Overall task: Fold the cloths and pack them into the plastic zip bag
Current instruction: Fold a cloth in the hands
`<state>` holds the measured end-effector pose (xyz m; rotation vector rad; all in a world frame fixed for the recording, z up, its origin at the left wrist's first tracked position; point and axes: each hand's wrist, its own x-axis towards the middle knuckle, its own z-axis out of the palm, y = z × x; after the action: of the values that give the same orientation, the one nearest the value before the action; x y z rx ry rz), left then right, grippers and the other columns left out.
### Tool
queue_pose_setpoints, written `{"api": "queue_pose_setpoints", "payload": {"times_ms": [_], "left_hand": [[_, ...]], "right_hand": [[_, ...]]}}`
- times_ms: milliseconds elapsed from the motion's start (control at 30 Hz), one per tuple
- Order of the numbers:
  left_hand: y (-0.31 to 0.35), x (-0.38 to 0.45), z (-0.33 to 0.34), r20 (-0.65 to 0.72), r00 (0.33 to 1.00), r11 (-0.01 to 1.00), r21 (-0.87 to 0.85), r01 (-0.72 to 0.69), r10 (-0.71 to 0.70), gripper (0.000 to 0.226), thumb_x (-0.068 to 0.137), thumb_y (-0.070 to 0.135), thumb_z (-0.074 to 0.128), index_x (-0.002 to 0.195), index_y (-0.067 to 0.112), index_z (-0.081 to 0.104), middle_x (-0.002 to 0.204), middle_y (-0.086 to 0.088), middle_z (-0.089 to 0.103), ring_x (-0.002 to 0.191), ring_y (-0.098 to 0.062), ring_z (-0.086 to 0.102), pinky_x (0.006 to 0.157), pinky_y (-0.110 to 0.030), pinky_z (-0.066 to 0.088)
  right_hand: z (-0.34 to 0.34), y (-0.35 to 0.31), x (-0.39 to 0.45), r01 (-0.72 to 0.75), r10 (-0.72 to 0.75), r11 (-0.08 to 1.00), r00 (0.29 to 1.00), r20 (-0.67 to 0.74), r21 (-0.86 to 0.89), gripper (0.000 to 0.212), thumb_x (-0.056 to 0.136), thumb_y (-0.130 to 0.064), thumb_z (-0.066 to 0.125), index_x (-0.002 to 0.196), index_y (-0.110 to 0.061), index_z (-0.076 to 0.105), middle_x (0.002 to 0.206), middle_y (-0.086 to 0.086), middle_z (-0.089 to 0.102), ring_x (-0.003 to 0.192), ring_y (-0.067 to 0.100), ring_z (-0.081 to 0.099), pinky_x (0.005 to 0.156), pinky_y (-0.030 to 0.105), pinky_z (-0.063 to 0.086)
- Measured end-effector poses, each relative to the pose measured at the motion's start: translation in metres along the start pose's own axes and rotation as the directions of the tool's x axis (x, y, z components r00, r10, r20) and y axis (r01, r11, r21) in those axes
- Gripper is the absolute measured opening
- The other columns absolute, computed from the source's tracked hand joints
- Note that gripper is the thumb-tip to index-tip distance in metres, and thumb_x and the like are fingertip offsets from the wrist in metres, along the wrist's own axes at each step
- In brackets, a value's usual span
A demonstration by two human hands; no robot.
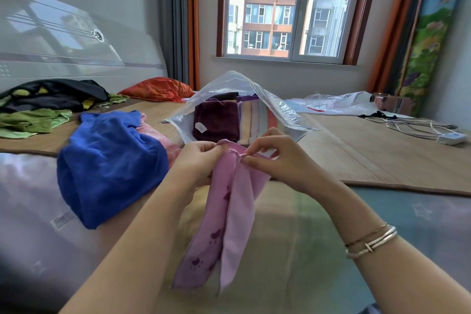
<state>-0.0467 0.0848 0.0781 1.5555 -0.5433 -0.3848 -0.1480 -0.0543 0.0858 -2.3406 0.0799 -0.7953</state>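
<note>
Lowest in the frame, two bare forearms reaching in from the bottom edge, thin bracelets on the right wrist. Centre frame, left hand and right hand close together, each with fingers curled and pinching the top edge of a pink cloth; cloth hanging down between the forearms in two long folds, darker purple paw prints on the left fold, lower corners dangling toward bottom centre. Underneath, a pale bedcover filling the lower frame. Left of centre, a crumpled blue cloth heaped on the bed, a bit of pink patterned fabric peeping out at its right side. Just behind the hands, the clear plastic zip bag lying with its mouth gaping toward the camera, upper flap standing up like a tent; inside, a folded dark maroon cloth on the left and a folded striped cloth on the right, side by side. Beneath and around the bag, a woven mat. At far left, a heap of green and black clothes; beside it an orange pillow. Right of centre, another crumpled plastic bag, then white cables and a charger near the right edge. Farthest back, a window at top centre.
</note>
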Motion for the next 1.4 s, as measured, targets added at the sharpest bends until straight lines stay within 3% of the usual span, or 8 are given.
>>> {"api": "queue_pose_setpoints", "payload": {"times_ms": [133, 233, 367, 833, 1067, 1233, 1333, 1400], "left_hand": [[0.002, -0.002, 0.004, -0.050, 0.999, 1.000, 0.023, -0.011, 0.012, 0.023, 0.095, 0.026, 0.058, 0.076, 0.018, 0.065, 0.076, -0.007, 0.066, 0.072, -0.022, 0.061, 0.070, -0.034, 0.054], [0.002, -0.007, 0.010, 0.118, 0.993, 0.998, 0.056, 0.019, -0.026, 0.026, 0.097, 0.030, 0.055, 0.090, 0.010, 0.071, 0.082, -0.011, 0.062, 0.075, -0.024, 0.054, 0.061, -0.027, 0.048], [0.006, -0.010, 0.011, 0.232, 0.972, 0.996, -0.066, 0.057, -0.040, 0.029, 0.099, 0.029, 0.051, 0.082, 0.014, 0.069, 0.064, 0.000, 0.063, 0.054, -0.013, 0.056, 0.050, -0.020, 0.045], [0.005, -0.007, -0.004, 0.244, 0.964, 0.994, -0.043, -0.099, 0.107, 0.014, 0.094, 0.015, 0.060, 0.100, 0.015, 0.072, 0.089, -0.002, 0.072, 0.077, -0.011, 0.066, 0.067, -0.022, 0.056], [0.001, -0.003, -0.006, 0.169, 0.965, 0.959, 0.169, -0.229, 0.201, 0.013, 0.097, 0.017, 0.056, 0.092, 0.018, 0.068, 0.085, -0.003, 0.067, 0.075, -0.014, 0.060, 0.067, -0.026, 0.053], [0.004, -0.003, 0.001, 0.216, 0.944, 0.958, 0.089, -0.274, 0.250, 0.017, 0.099, 0.013, 0.049, 0.095, 0.004, 0.063, 0.084, -0.011, 0.053, 0.078, -0.021, 0.048, 0.066, -0.029, 0.042], [0.005, -0.004, 0.003, 0.176, 0.945, 0.961, -0.018, -0.277, 0.276, 0.021, 0.100, 0.015, 0.046, 0.095, 0.008, 0.065, 0.085, -0.007, 0.061, 0.076, -0.017, 0.055, 0.071, -0.029, 0.045], [0.007, -0.004, 0.004, 0.155, 0.952, 0.957, -0.163, -0.241, 0.266, 0.022, 0.101, 0.016, 0.046, 0.096, 0.017, 0.068, 0.086, -0.001, 0.069, 0.076, -0.010, 0.063, 0.069, -0.024, 0.051]], "right_hand": [[0.001, -0.010, -0.002, 0.059, -0.063, 0.993, 0.997, 0.035, 0.104, 0.013, 0.085, -0.015, 0.072, 0.075, -0.022, 0.068, 0.080, -0.005, 0.062, 0.071, -0.004, 0.053, 0.066, 0.010, 0.039], [0.006, -0.008, 0.000, 0.060, -0.057, 0.996, 0.997, -0.048, 0.067, 0.012, 0.086, -0.018, 0.071, 0.075, -0.020, 0.068, 0.069, 0.009, 0.065, 0.063, 0.005, 0.050, 0.062, 0.020, 0.038], [0.004, 0.000, 0.005, -0.001, 0.005, 1.000, 0.980, -0.200, 0.020, 0.016, 0.083, -0.023, 0.073, 0.070, -0.024, 0.065, 0.056, -0.007, 0.052, 0.053, 0.000, 0.043, 0.055, 0.011, 0.032], [-0.010, 0.011, -0.004, -0.053, 0.015, 0.958, 0.991, -0.135, -0.282, 0.036, 0.080, -0.056, 0.066, 0.079, -0.023, 0.053, 0.048, -0.010, 0.043, 0.048, 0.003, 0.044, 0.051, 0.020, 0.029], [-0.017, 0.016, -0.013, 0.003, -0.018, 0.882, 0.999, -0.027, -0.471, 0.043, 0.082, -0.014, 0.057, 0.123, -0.017, 0.044, 0.094, -0.003, 0.054, 0.084, 0.013, 0.050, 0.088, 0.032, 0.036], [-0.016, 0.017, -0.011, -0.031, -0.083, 0.798, 0.984, -0.160, -0.603, 0.024, 0.078, -0.011, 0.056, 0.101, -0.014, 0.060, 0.109, 0.001, 0.036, 0.104, 0.023, 0.032, 0.094, 0.034, 0.035], [-0.023, 0.016, -0.009, -0.089, 0.002, 0.917, 0.976, -0.220, -0.388, 0.015, 0.078, -0.017, 0.066, 0.090, -0.017, 0.058, 0.106, -0.002, 0.045, 0.101, 0.020, 0.040, 0.088, 0.026, 0.036], [-0.028, 0.015, -0.010, -0.194, 0.202, 0.976, 0.976, -0.085, 0.094, 0.018, 0.084, -0.018, 0.070, 0.098, -0.011, 0.061, 0.100, 0.003, 0.063, 0.094, 0.019, 0.058, 0.082, 0.026, 0.047]]}}
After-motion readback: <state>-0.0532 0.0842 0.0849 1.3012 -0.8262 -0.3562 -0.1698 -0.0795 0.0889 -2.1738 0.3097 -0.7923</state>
